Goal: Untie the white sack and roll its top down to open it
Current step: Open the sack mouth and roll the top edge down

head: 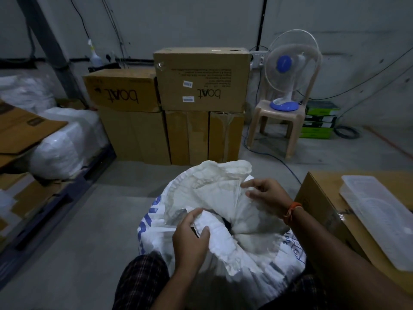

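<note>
Sack (223,220) mouth open, no tie visible. Left hand (191,237) grips near rim, right hand (267,196) pinches far flap. Best roll evenly outward, both sides together.

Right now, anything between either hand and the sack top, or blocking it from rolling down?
Nothing visible. The left hand already grips the near rolled edge of the white sack and the right hand pinches its far flap. The cardboard box on the right stands beside the sack, apparently clear of its top.
</note>
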Available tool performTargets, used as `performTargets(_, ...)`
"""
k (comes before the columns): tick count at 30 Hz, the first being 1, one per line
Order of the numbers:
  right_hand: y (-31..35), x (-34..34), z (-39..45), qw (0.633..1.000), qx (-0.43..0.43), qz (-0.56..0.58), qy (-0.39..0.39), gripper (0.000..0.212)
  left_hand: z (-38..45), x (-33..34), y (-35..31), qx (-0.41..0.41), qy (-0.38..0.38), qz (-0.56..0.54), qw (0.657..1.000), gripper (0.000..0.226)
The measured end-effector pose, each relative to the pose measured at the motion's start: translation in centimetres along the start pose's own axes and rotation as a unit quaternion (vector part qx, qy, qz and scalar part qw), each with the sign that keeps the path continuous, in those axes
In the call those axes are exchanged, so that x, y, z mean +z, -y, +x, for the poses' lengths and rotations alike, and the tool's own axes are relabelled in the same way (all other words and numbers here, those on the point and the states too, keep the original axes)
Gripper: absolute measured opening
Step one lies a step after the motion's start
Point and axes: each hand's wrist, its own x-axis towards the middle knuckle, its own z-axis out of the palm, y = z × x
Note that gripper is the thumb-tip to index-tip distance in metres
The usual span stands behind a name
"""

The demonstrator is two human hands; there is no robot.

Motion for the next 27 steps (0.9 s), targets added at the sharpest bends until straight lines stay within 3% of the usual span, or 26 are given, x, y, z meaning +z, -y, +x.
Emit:
performTargets(10, -5.6, -5.1, -1.5, 0.993, 0.046, -0.013, -0.107, 0.023, 2.0, -4.0, 1.8, 0.028, -0.037, 0.030, 0.998, 0.052)
performTargets(17, -6.9, -5.9, -5.5, 0.978, 0.087, 0.084, -0.171, 0.027, 3.0, -6.4, 4.4, 0.018, -0.051, 0.013, 0.998, 0.055)
performTargets(27, -9.7, -2.9, -11.2, 0.970, 0.116, 0.078, -0.199, 0.032, 2.6, -7.1, 6.2, -0.009, 0.008, 0.065, 0.998, 0.057)
